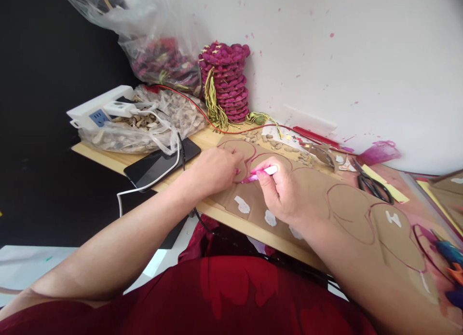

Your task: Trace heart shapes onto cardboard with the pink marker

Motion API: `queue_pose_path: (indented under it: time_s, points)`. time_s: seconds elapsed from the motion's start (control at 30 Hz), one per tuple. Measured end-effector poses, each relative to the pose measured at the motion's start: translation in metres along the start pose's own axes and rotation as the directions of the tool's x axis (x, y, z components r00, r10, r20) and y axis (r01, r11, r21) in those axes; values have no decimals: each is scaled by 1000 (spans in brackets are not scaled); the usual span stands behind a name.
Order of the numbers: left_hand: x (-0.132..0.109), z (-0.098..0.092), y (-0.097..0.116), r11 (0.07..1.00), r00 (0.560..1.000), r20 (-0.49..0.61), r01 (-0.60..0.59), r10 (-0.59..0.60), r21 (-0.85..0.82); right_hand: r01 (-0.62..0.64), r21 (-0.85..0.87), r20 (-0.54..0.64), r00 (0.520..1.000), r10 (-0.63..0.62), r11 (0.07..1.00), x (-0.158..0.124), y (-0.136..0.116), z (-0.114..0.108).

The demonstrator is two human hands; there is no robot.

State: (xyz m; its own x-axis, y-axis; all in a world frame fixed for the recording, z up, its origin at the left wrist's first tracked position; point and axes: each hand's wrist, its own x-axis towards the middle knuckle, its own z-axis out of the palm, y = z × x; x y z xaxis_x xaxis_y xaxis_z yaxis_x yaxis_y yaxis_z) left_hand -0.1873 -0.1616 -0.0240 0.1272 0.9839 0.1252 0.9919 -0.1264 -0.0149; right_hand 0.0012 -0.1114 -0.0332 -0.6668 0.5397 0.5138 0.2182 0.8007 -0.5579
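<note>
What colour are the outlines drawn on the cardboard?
Magenta outlines on brown cardboard, like the marker tip; head view.

Cardboard sheet (318, 190) partly beneath the right hand (282, 192)

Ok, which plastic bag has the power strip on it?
The lower bag of pale seeds, beside the phone, carries the power strip; the upper bag holds purple pieces.

My left forearm (144, 214) and right forearm (347, 248) angle inward, left hand (215, 171) palm-down with fingers loosely bent, right hand (280, 192) just beside it, fingers pinched in a writing grip.
</note>
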Motion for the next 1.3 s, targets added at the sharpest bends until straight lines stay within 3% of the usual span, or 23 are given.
queue_pose_path:
  time_s: [0.27,0.47,0.73,0.97,1.13,1.3]
  points:
    - [10,-7,-12,998,991,122,-55,57,-25,60,-44,-29,998,-61,997,3,2,-3]
    - [17,-6,-17,994,988,116,-95,100,-49,53,-5,7,999,-53,999,-2,-7,-1]
    - [17,-6,-17,995,990,102,-98,101,-30,-16,12,-22,1000,16,1000,7,13,-7]
    - [17,-2,-19,990,990,73,-117,123,-84,-9,40,56,998,7,999,0,-3,0]
    - [19,-2,-20,987,988,65,-135,141,-84,-51,77,71,996,45,996,1,1,1]
    - [26,-2,-28,978,981,73,-171,181,-122,24,32,13,1000,-24,999,5,2,-3]
